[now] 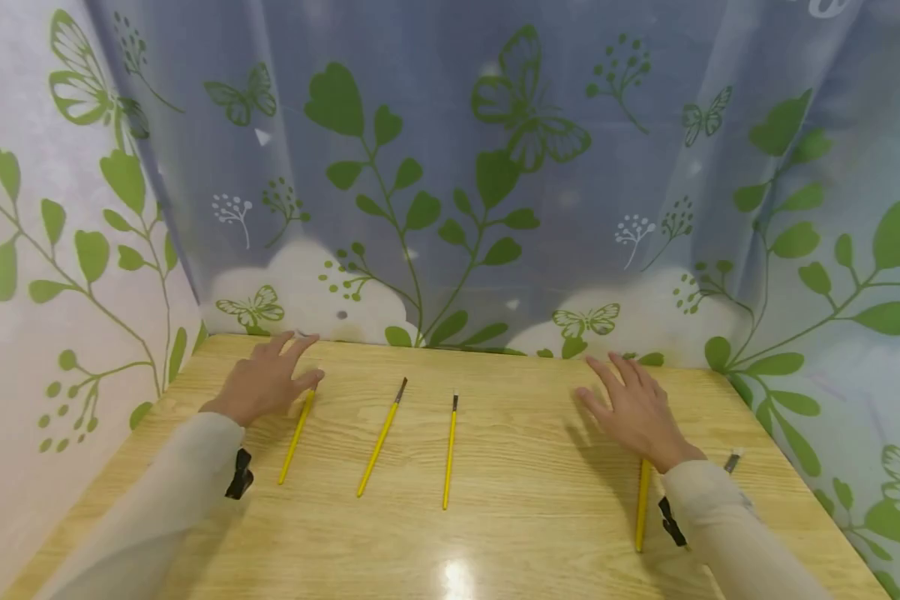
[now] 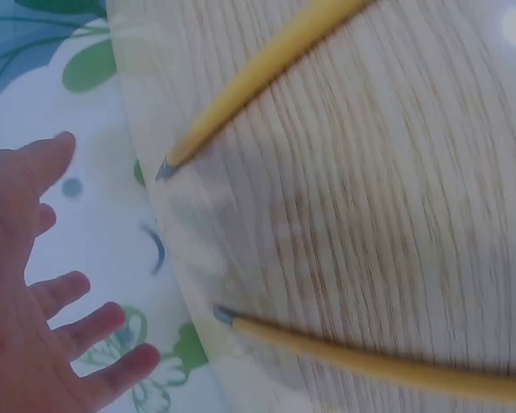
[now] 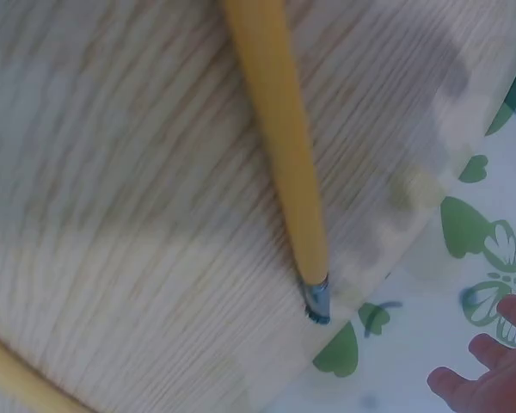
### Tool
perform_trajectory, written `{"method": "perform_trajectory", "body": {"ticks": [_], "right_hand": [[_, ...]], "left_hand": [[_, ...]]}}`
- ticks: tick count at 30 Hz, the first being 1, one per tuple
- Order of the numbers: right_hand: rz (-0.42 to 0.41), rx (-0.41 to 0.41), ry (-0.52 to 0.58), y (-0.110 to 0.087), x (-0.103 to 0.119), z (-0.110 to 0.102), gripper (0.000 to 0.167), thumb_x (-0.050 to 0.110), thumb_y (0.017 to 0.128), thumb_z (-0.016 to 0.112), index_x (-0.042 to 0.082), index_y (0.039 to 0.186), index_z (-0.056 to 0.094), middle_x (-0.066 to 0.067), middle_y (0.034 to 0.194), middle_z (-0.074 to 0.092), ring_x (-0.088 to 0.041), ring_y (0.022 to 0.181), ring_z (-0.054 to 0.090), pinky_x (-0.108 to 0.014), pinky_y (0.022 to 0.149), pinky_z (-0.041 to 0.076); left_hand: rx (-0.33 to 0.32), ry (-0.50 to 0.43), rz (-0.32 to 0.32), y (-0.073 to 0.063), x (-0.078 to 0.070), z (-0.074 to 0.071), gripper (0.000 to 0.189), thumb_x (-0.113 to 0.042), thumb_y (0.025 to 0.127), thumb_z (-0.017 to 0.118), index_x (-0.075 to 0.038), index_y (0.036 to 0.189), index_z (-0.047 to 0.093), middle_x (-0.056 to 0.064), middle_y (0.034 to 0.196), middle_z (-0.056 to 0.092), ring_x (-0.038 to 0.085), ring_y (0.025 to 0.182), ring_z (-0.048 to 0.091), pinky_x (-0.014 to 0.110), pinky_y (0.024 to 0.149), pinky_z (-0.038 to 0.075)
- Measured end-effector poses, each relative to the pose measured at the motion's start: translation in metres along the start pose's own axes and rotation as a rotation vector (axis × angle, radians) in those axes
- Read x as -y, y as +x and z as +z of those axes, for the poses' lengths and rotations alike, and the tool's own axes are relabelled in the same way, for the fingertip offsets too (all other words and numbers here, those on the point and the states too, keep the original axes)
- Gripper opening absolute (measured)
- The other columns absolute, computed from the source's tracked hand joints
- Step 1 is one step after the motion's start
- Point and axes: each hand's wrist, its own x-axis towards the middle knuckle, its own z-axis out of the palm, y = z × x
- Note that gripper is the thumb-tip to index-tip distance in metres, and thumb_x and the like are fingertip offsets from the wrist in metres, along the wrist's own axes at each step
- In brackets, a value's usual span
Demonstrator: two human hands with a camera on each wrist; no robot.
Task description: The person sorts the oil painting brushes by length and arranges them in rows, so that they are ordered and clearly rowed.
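My left hand [image 1: 262, 383] hovers with spread fingers near the table's far left edge, its thumb overlapping the tip of a yellow-handled paintbrush [image 1: 297, 437] in the head view. Two more yellow paintbrushes lie toward the middle: one slanted with a dark tip [image 1: 380, 442], one nearly upright in view with a pale tip [image 1: 450, 458]. On the right, my right hand [image 1: 637, 417] is held over the table, fingers extended, holding nothing. Another paintbrush [image 1: 642, 508] lies beneath it, its upper end hidden by the wrist. A pale-bristled brush tip [image 1: 733, 460] shows beyond the right sleeve.
The wooden table [image 1: 525, 467] meets a curtain [image 1: 450, 192] printed with leaves and butterflies at its far edge. Similar cloth hangs at both sides. A black strap piece [image 1: 239, 475] hangs at the left wrist, another [image 1: 672, 523] at the right.
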Motion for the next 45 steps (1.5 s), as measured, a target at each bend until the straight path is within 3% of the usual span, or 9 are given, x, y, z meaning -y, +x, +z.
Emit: {"method": "perform_trajectory", "body": {"ticks": [3,5,12,16,20,25,31,37,45], "right_hand": [[-0.005,0.005,-0.013,-0.004,-0.004,-0.003,0.069,0.053,0.114,0.050,0.014,0.169,0.038,-0.030,0.174,0.027,-0.061,0.157,0.025,-0.086,0.115,0.027],[-0.004,0.007,-0.022,-0.007,-0.008,-0.004,0.069,0.052,0.114,0.051,0.013,0.169,0.039,-0.030,0.174,0.027,-0.061,0.156,0.026,-0.087,0.113,0.029],[0.019,0.018,-0.010,-0.016,-0.021,-0.008,0.067,0.049,0.114,0.054,0.010,0.167,0.042,-0.031,0.172,0.028,-0.063,0.152,0.029,-0.088,0.106,0.033],[0.032,0.035,0.012,-0.021,-0.026,-0.010,0.067,0.049,0.114,0.055,0.008,0.166,0.043,-0.034,0.169,0.031,-0.064,0.151,0.029,-0.088,0.107,0.033],[0.046,0.051,0.044,-0.027,-0.031,-0.011,0.065,0.047,0.114,0.056,0.005,0.163,0.046,-0.037,0.159,0.039,-0.063,0.145,0.035,-0.084,0.106,0.038],[0.057,0.056,0.056,-0.035,-0.036,-0.010,0.063,0.047,0.114,0.055,0.004,0.160,0.050,-0.036,0.148,0.048,-0.061,0.135,0.044,-0.079,0.101,0.043],[0.065,0.075,0.037,-0.041,-0.040,-0.008,0.063,0.049,0.113,0.056,0.003,0.155,0.056,-0.031,0.131,0.055,-0.054,0.119,0.054,-0.069,0.093,0.048],[0.063,0.095,0.019,-0.046,-0.048,-0.006,0.058,0.044,0.112,0.061,-0.001,0.149,0.059,-0.024,0.114,0.060,-0.033,0.093,0.058,-0.055,0.079,0.051],[0.062,0.116,0.029,-0.053,-0.057,-0.002,0.052,0.041,0.109,0.068,-0.002,0.138,0.064,-0.010,0.099,0.066,-0.019,0.083,0.059,-0.043,0.070,0.051]], "left_hand": [[-0.008,0.000,0.010,-0.004,0.006,-0.005,0.069,-0.044,0.112,0.061,-0.016,0.170,0.037,0.032,0.169,0.033,0.067,0.142,0.043,0.065,0.071,0.056],[0.002,-0.007,0.006,-0.006,0.010,-0.007,0.067,-0.040,0.111,0.063,-0.014,0.169,0.038,0.033,0.169,0.034,0.067,0.141,0.044,0.061,0.068,0.056],[0.046,-0.021,-0.028,-0.015,0.025,-0.009,0.060,-0.031,0.110,0.067,-0.007,0.162,0.048,0.037,0.163,0.037,0.063,0.139,0.046,0.070,0.085,0.057],[0.080,-0.032,-0.048,-0.021,0.032,-0.010,0.057,-0.028,0.109,0.069,-0.006,0.158,0.051,0.039,0.156,0.042,0.059,0.131,0.053,0.066,0.083,0.058],[0.140,-0.047,-0.052,-0.025,0.039,-0.011,0.057,-0.026,0.108,0.071,-0.006,0.157,0.051,0.039,0.147,0.048,0.047,0.111,0.064,0.055,0.075,0.058],[0.207,-0.077,-0.061,-0.029,0.044,-0.012,0.052,-0.025,0.107,0.070,-0.005,0.152,0.055,0.034,0.134,0.054,0.034,0.097,0.064,0.051,0.077,0.055],[0.227,-0.094,-0.054,-0.033,0.048,-0.012,0.046,-0.023,0.107,0.070,-0.001,0.145,0.058,0.026,0.120,0.060,0.033,0.096,0.062,0.052,0.081,0.054],[0.225,-0.116,-0.043,-0.034,0.053,-0.008,0.041,-0.020,0.106,0.071,0.000,0.140,0.059,0.019,0.106,0.057,0.028,0.086,0.052,0.044,0.076,0.046],[0.189,-0.137,-0.022,-0.035,0.059,-0.004,0.037,-0.014,0.103,0.074,0.002,0.134,0.062,0.028,0.113,0.064,0.035,0.094,0.061,0.053,0.083,0.053]]}}
